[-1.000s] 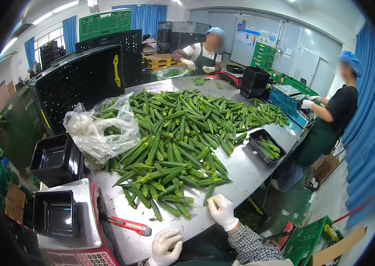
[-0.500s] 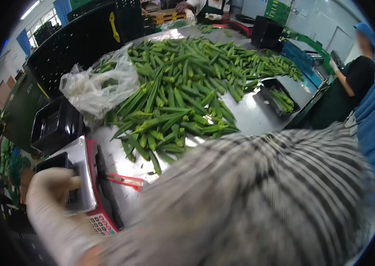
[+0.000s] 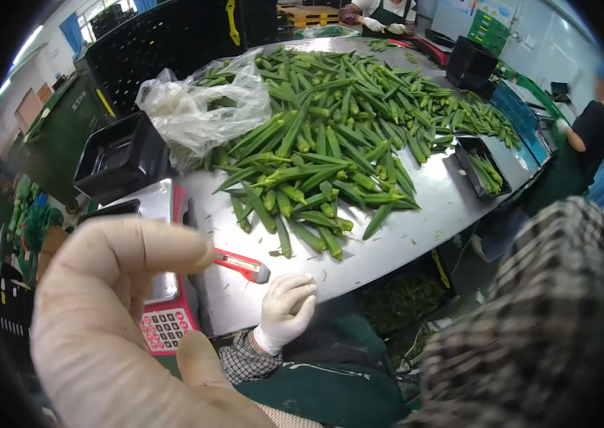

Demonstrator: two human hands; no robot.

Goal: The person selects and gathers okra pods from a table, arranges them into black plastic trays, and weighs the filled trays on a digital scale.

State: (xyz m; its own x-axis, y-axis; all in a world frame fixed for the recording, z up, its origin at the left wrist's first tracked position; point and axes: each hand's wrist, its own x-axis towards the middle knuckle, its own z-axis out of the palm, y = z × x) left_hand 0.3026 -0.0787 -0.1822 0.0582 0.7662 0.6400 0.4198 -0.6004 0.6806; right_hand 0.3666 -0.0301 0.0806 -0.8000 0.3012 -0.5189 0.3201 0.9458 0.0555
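My right hand, gloved in white, looms large close to the camera at the left. Its fingers are bent, the thumb is apart from them, and nothing shows between them. Near the table's front edge is my left hand, also gloved, loosely curled, with a gap between thumb and fingers and nothing visible in it. A red cutter knife lies just above it. Beyond is a large heap of okra, beside a clear plastic bag. The scale is partly hidden behind my right hand.
Black trays stand at the left of the metal table. A black tray of okra sits at the right edge. One co-worker is across the table, another at the right. A tall black crate stands at the back left.
My right hand has left the okra's near edge, swung left across the view and risen close to the camera. My left hand, hidden half a second ago, shows again. The view has shifted.
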